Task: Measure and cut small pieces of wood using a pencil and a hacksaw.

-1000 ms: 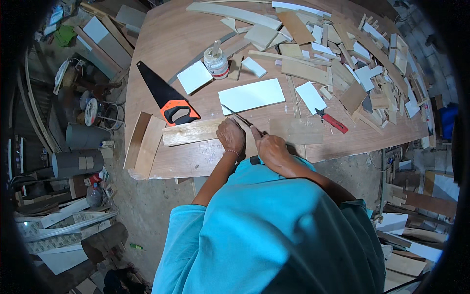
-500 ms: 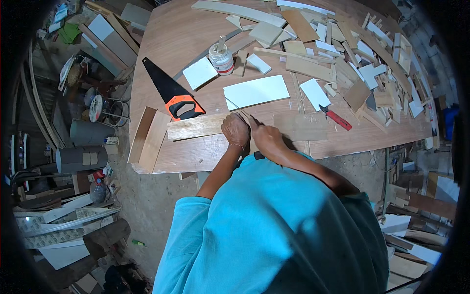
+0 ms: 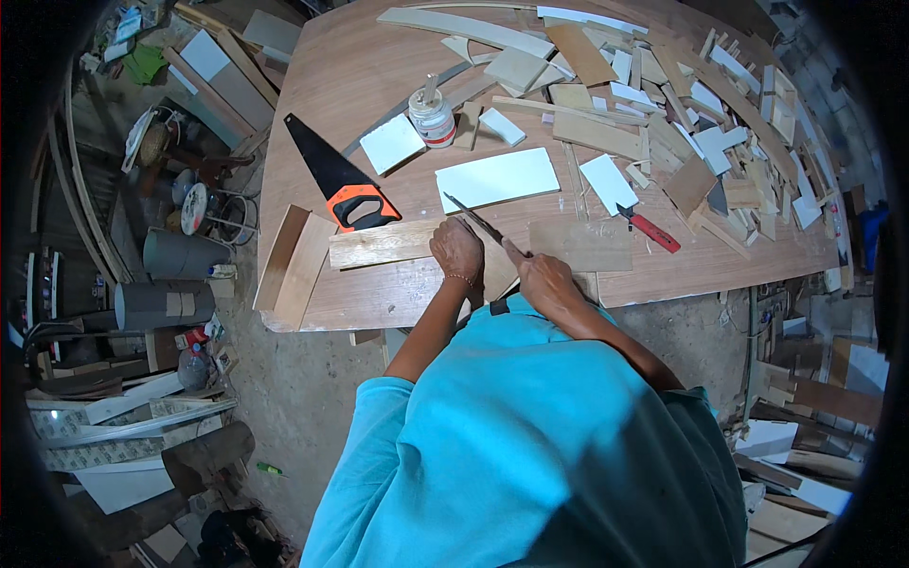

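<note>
My left hand [image 3: 456, 251] is closed over the right end of a pale wooden board [image 3: 379, 246] near the table's front edge. Its fingertips are mostly hidden. My right hand [image 3: 549, 284] grips a long, narrow, dark file-like tool [image 3: 478, 220], which slants up and left past the left hand toward a white rectangular panel [image 3: 498, 178]. Between the two hands a brown wood piece [image 3: 499, 272] shows, partly covered by my body. A flat grey-brown board [image 3: 580, 246] lies right of the right hand. A handsaw [image 3: 363, 206] with an orange and black handle rests beyond the pale board.
Behind the panel stands a glass jar [image 3: 432, 121] with a brush in it, beside a white block [image 3: 391, 143]. A red-handled tool [image 3: 653, 232] lies at the right. Wood offcuts [image 3: 691, 180] are heaped at the far right. An L-shaped wooden piece [image 3: 295, 265] sits at the left edge.
My right hand has moved right and toward me, drawing the dark tool back so more of its length shows. The left hand stays on the board.
</note>
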